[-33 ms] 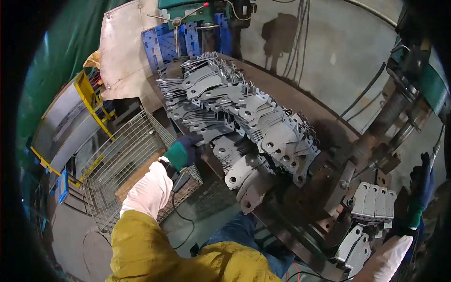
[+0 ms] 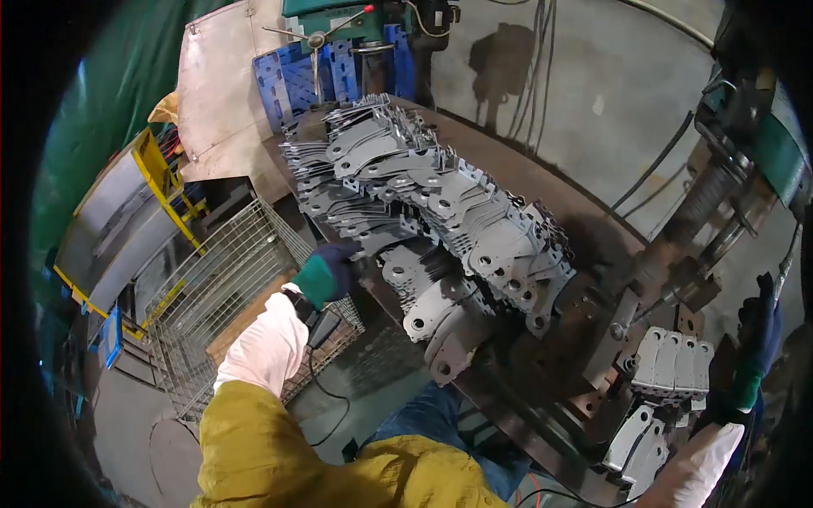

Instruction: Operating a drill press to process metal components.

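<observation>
My left hand (image 2: 329, 273), in a dark blue and green glove, is at the near-left edge of the bench. Its fingers are closed on the end of a flat grey metal plate (image 2: 383, 239) in the stack; the fingertips are dark and partly hidden. At the far right my right hand (image 2: 761, 332), gloved alike, is closed round a lever (image 2: 788, 264) of the green drill press (image 2: 783, 157). Long rows of stacked metal plates with holes (image 2: 500, 241) lie across the bench between my hands.
More plates (image 2: 673, 364) stand in rows near my right forearm. A metal fixture (image 2: 614, 334) sits below the drill press. Left of the bench are a wire basket (image 2: 241, 262) and a yellow-framed rack (image 2: 157, 182). Another green drill press (image 2: 339, 25) stands at the back. A cable (image 2: 347, 406) hangs below.
The view has shifted very slightly. Both hands and the plates stay where they were.
</observation>
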